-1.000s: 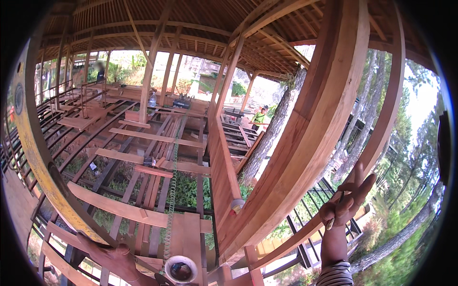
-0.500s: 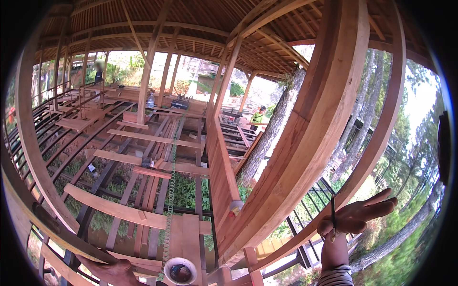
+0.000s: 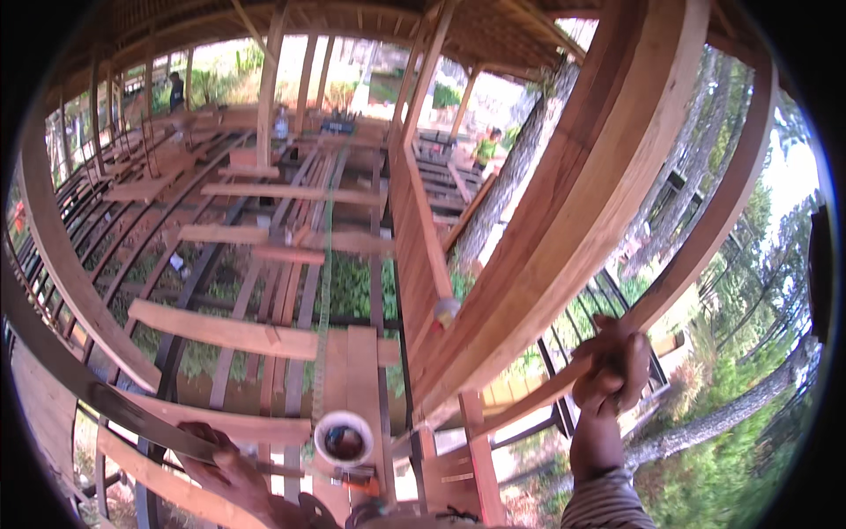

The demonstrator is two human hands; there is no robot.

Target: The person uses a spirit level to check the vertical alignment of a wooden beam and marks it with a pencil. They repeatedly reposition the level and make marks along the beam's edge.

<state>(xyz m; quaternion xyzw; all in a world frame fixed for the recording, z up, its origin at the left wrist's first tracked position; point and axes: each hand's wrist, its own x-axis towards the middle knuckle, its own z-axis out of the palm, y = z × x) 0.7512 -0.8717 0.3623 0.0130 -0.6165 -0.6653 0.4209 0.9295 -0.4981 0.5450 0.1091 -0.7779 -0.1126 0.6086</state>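
Note:
At the lower left, my left hand [image 3: 225,476] is closed around the end of a long brown wooden rail [image 3: 115,404] that bends up along the rim of the view. On the right, my right hand [image 3: 610,363] is closed at a slim wooden beam [image 3: 705,238], its fingers curled against the wood. Whether a thin dark stick is still in those fingers cannot be made out. Between my hands, a white bucket [image 3: 344,439] with dark contents stands beside boards [image 3: 363,375]. Just below it lies a small orange object [image 3: 361,482], blurred.
A thick beam [image 3: 564,220] rises close in front of me. Loose planks [image 3: 225,328] lie across dark joists with gaps showing greenery below. A green coiled hose [image 3: 326,264] runs along them. Two people, one in yellow-green [image 3: 486,148], are far off. A tree trunk [image 3: 520,159] stands beyond.
My right hand, earlier spread with a thin dark stick between its fingers, has closed at the slim beam. My left hand has come further into view on the rail. The whole view has shifted.

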